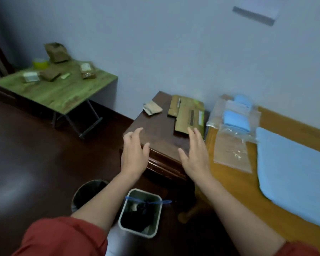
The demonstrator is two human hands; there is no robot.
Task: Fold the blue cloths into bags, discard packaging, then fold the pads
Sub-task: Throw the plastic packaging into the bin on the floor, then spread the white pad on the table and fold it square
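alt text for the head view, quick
An empty, open left hand and right hand hover over the front edge of a dark nightstand. To its right, bagged blue cloths and a blue pad lie on an orange wooden surface. A square bin and a round bin stand on the floor below.

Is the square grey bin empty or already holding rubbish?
Not empty: dark stuff and a pale scrap lie inside the bin, under a blue tie.
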